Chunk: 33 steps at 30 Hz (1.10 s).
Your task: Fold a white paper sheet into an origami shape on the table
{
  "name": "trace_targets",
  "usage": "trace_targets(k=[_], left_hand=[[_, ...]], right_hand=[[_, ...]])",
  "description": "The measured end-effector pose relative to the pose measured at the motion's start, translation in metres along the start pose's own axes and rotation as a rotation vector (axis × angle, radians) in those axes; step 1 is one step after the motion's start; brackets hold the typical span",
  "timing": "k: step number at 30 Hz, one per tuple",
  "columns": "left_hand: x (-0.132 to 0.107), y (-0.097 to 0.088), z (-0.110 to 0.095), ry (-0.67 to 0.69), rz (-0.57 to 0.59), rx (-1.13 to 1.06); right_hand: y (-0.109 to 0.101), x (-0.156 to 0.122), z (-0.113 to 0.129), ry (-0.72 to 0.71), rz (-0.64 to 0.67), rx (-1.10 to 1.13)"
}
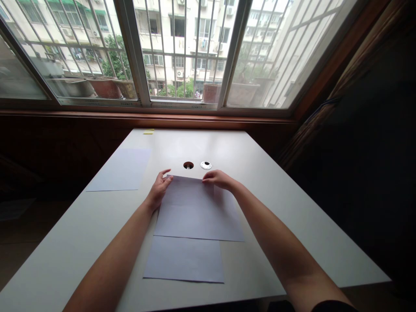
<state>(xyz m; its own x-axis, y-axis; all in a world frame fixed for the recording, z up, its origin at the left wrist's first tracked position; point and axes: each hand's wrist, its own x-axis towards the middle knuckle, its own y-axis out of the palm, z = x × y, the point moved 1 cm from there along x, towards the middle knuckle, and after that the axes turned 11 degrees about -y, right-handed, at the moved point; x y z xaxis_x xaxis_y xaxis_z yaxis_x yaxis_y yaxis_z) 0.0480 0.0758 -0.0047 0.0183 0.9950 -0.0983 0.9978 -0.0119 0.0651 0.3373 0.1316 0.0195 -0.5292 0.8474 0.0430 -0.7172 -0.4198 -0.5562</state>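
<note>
A sheet of paper [195, 212] slants over the white table in front of me. My left hand [159, 188] pinches its far left corner between thumb and fingers, with the index finger sticking out. At the far edge, right of the middle, my right hand [219, 178] grips the same sheet with fingertips and thumb closed together. Partly covered by this sheet, a second paper [183, 260] lies nearer to me, with only its near part showing. Another pale sheet [118, 170] rests flat at the table's left side, apart from both hands.
The white table [276, 242] has a round cable hole [188, 165], with its round cover [206, 165] lying beside it. Yellow strips [148, 131] are at the far left edge. Beyond stands a barred window [185, 52]; a dark curtain [357, 130] hangs at the right.
</note>
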Motion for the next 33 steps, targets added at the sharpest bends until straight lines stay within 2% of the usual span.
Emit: trace_targets(k=[8, 15, 20, 33], left_hand=[[-0.005, 0.003, -0.004, -0.207, 0.173, -0.242], [-0.009, 0.003, -0.01, -0.174, 0.192, -0.185], [-0.012, 0.004, -0.012, -0.161, 0.316, -0.196], [-0.02, 0.002, -0.015, -0.256, 0.399, -0.203]], right_hand=[[-0.003, 0.0, 0.0, 0.012, -0.041, 0.064], [-0.004, 0.0, 0.003, 0.009, -0.047, 0.064], [-0.005, 0.001, 0.001, 0.004, -0.049, 0.052], [-0.011, 0.001, 0.0, -0.04, -0.128, 0.126]])
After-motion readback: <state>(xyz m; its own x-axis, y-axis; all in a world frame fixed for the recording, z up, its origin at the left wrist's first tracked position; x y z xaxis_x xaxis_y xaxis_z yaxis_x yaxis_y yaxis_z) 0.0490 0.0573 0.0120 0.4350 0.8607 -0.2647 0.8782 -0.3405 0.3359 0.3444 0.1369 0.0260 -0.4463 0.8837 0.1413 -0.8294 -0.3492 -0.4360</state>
